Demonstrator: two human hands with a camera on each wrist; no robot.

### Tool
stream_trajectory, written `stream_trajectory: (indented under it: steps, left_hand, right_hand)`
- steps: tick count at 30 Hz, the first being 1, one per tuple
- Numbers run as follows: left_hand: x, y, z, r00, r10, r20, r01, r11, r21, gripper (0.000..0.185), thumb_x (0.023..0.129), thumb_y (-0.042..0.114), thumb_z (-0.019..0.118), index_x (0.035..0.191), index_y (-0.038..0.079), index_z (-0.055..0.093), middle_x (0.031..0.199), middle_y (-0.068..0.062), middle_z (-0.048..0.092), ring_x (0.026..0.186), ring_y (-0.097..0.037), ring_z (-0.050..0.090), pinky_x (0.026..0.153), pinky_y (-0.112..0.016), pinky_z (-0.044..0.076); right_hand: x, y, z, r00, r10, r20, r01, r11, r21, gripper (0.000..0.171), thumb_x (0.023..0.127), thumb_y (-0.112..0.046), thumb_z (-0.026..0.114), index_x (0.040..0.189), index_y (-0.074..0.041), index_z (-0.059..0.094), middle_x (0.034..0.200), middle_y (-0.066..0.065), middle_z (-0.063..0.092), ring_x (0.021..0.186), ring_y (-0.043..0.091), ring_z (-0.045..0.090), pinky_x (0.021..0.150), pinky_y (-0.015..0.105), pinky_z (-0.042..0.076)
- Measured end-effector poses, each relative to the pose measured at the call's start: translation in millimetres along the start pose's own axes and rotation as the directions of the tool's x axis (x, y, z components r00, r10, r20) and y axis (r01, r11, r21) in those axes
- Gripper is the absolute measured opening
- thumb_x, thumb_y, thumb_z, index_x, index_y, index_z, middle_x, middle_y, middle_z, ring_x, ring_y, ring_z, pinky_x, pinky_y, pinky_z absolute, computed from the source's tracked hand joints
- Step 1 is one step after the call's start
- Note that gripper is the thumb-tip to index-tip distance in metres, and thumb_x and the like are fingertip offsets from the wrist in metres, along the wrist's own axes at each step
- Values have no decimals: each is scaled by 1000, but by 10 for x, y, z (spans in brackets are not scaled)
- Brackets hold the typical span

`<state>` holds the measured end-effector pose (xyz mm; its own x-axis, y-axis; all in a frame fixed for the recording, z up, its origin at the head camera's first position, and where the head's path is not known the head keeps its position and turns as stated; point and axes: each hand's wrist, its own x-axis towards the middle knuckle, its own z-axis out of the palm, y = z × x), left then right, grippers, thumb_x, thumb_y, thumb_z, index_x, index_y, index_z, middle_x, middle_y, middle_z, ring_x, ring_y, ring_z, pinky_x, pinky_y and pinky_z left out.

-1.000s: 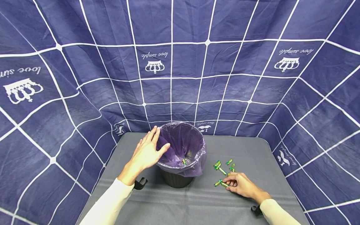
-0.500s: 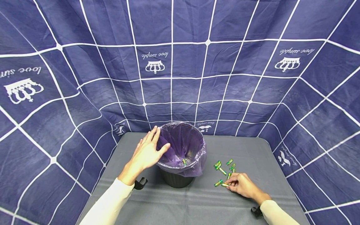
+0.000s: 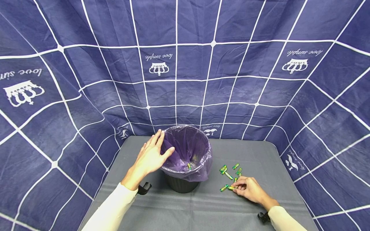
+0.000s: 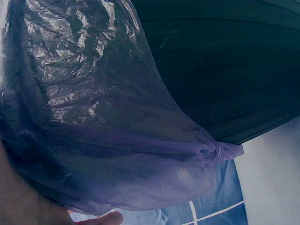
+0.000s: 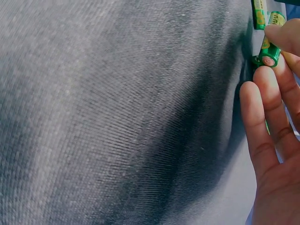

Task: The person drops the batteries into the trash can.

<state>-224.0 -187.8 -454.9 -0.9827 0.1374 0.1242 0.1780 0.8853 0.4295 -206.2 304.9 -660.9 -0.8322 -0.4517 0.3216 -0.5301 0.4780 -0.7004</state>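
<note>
My left hand [image 3: 150,155] rests at the left rim of a black bin [image 3: 180,184], its fingers straight along the purple bag [image 3: 185,144] that lines it. In the left wrist view the bag [image 4: 108,154] drapes over the ribbed bin wall [image 4: 220,70]. Over on the right, my right hand [image 3: 248,190] pinches a green and yellow battery [image 3: 231,188] between thumb and fingers. The right wrist view shows this battery [image 5: 269,57] with its flat end toward the camera. Just left of it lies another battery [image 3: 224,188]. One battery [image 3: 189,166] is inside the lined bin.
More green batteries [image 3: 228,175] lie loosely on the grey table [image 3: 173,211], to the right of the bin and beyond my right hand. Blue cloth [image 3: 190,93] with white grid lines hangs behind and along both sides of the table.
The battery pinched in my right hand has shifted slightly, its angle changing a little as the fingers settle round it. My left hand and the bin stay still.
</note>
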Motion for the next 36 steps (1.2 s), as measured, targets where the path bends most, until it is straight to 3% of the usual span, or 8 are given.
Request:
stream_trajectory:
  steps: [13,20,26,36]
  left_hand:
    - [-2,-12,-3,1000,5,-7,-5,1000,-2,98,114,68,58,187,12,25,197,-13,21,181,-49,25,144,-76,23]
    - [-2,-12,1,1000,3,-6,-4,1000,-9,98,114,69,57,187,13,25,197,-13,20,181,-49,24,144,-76,23]
    - [5,-12,7,1000,11,-10,-11,1000,-12,97,115,69,56,187,13,25,197,-14,21,181,-49,25,143,-76,24]
    - [-2,-22,11,1000,16,-20,-17,1000,-15,97,114,68,58,187,11,27,196,-14,23,180,-50,26,143,-76,25]
  right_hand:
    - [115,-171,-43,995,64,-71,-60,997,57,22,89,3,97,102,-14,91,91,1,78,81,-6,71,66,16,63]
    - [239,-278,-89,992,104,-69,-89,976,199,21,93,8,91,109,-6,90,98,17,79,88,-2,78,74,19,68]
    - [371,-367,-132,992,76,-98,-46,960,277,20,95,12,88,112,3,87,104,23,80,93,-1,79,77,19,68]
    - [595,-640,-265,987,61,-150,-17,959,281,21,98,12,85,115,2,87,109,25,82,96,-3,80,83,16,67]
